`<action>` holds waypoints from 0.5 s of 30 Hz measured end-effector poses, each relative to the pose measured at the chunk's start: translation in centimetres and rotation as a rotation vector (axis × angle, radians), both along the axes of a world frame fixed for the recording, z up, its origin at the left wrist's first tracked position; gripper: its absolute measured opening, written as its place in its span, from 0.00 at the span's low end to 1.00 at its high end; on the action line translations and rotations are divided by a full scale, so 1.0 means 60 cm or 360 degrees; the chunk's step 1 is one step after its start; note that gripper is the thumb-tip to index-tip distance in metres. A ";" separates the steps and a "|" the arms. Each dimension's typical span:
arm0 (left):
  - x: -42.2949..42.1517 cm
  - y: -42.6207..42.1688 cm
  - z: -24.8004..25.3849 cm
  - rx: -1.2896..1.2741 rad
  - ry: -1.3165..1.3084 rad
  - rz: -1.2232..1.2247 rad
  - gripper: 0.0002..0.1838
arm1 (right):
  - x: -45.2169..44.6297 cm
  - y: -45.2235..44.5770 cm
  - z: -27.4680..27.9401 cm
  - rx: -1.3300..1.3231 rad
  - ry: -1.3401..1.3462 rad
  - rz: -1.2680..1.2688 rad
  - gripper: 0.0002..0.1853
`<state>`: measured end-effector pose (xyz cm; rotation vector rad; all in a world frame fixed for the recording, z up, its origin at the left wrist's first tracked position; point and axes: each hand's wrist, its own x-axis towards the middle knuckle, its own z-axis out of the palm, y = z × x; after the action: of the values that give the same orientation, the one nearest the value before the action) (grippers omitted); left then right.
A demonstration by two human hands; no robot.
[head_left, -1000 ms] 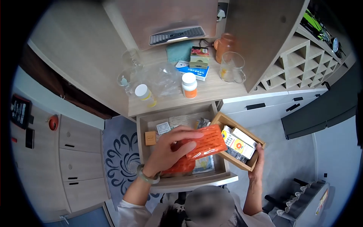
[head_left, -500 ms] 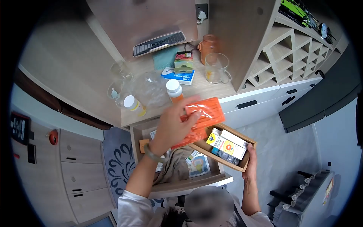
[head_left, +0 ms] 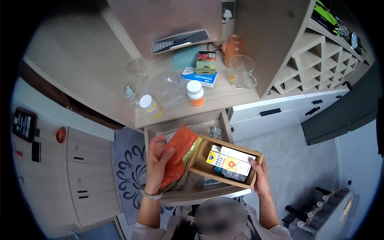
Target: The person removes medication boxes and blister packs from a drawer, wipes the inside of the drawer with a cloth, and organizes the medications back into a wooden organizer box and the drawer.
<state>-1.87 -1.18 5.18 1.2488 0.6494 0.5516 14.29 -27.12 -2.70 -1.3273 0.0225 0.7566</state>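
Observation:
My left hand (head_left: 157, 165), with a bangle at the wrist, grips a flat orange plastic packet (head_left: 179, 149) over the left part of the open drawer (head_left: 182, 196). A yellow-green strip shows along the packet's right edge, close to the box. My right hand (head_left: 262, 179) holds the right end of a brown open-topped box (head_left: 200, 158), thumb over the rim. Inside that box lie a white and yellow medicine carton (head_left: 229, 159) and clear blister packs (head_left: 234, 175). The brown box hangs tilted above the drawer and hides much of its contents; some cloth shows below.
On the counter stand a white bottle with orange label (head_left: 196, 94), a yellow-labelled bottle (head_left: 151, 106), a blue-white carton (head_left: 199, 77), a small green box (head_left: 206, 63), a glass mug (head_left: 241, 72) and an orange jug (head_left: 233, 50). Clear plastic (head_left: 166, 89) lies among them.
My left hand has brought the orange packet down and left, from above the box's far end to its left side. My right hand and the box have shifted slightly left.

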 end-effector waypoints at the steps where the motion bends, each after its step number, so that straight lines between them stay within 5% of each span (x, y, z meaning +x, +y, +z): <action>1: -0.022 0.005 -0.007 0.0005 0.0007 0.0030 0.18 | -0.006 0.011 0.006 0.0022 -0.0046 0.0051 0.30; 3: -0.060 0.013 -0.021 0.0851 0.0357 0.0463 0.15 | -0.017 0.034 0.021 0.0026 -0.0104 0.0169 0.28; 6: -0.102 0.003 -0.005 0.1394 0.0847 0.0323 0.11 | -0.031 0.075 0.020 -0.0010 -0.0157 0.0361 0.28; 9: -0.116 -0.022 -0.013 0.1483 0.1249 0.0368 0.06 | -0.037 0.112 0.004 -0.0095 -0.0210 0.0645 0.30; 11: -0.130 -0.030 -0.032 0.1576 0.1653 0.0277 0.14 | -0.042 0.128 -0.008 -0.0098 -0.0220 0.0775 0.30; 15: -0.154 -0.036 -0.085 0.1449 0.1743 0.0116 0.11 | -0.037 0.128 -0.054 -0.0357 -0.0247 0.1113 0.31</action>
<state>-11.09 -3.35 0.09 2.4276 1.4386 0.1487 12.09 -19.45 -5.97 -1.6219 -0.5172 1.2596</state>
